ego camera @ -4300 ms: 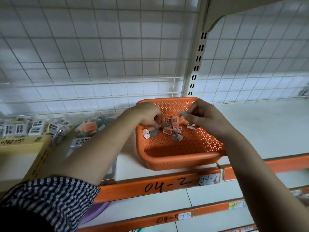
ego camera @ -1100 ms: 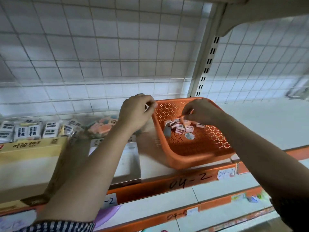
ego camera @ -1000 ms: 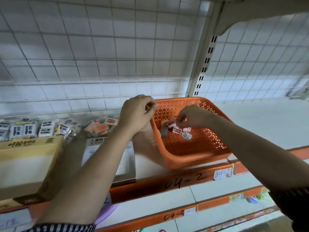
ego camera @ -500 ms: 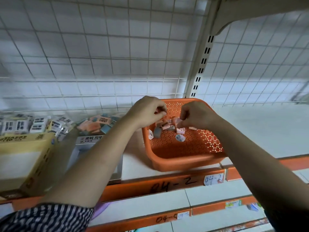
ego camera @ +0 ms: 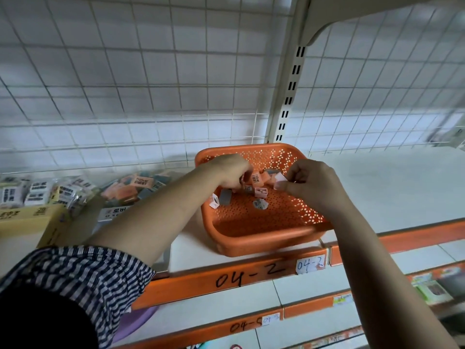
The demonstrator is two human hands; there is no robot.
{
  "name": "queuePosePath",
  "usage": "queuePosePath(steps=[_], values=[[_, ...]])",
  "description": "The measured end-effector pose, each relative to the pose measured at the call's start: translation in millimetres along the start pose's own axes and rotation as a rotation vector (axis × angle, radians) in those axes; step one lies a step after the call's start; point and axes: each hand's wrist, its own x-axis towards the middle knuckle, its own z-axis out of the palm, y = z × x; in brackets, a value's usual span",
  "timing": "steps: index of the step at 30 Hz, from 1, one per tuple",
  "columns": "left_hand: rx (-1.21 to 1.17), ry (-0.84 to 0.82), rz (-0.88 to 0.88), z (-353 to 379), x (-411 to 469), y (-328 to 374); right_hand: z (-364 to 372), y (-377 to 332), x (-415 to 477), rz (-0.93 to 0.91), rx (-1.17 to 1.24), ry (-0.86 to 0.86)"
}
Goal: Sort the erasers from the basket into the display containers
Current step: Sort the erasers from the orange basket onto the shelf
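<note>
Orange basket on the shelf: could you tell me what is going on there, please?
A person is sorting small erasers out of the orange basket, which sits on the shelf. Their right hand pinches a pale pink eraser above the basket, while the left hand reaches in among the loose ones; whether it grips one is unclear. Several lie in the basket. The display containers to the left hold packed erasers.
</note>
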Motion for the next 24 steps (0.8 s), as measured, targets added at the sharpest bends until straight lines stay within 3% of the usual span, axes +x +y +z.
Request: queuePosePath(steps=[5, 10, 16, 24], values=[[-0.108, 0.039, 0.003, -4.7, -4.6, -1.8, -1.1, -7.9, 1.0, 0.005, 0.073, 0.038], [-0.262, 0.323, -0.008, -32.2, -45.8, -11.0, 5.8, -36.8, 0.2, -0.013, 0.190, 0.037], [-0.464, 0.604, -0.180, -55.0, -141.8, -56.0, 44.9, -109.4, -7.2, -0.103, 0.381, -0.021], [-0.501, 0.758, -0.395, -47.6, -276.8, -143.1, 154.0, -210.0, -7.8, -0.171, 0.549, -0.217]])
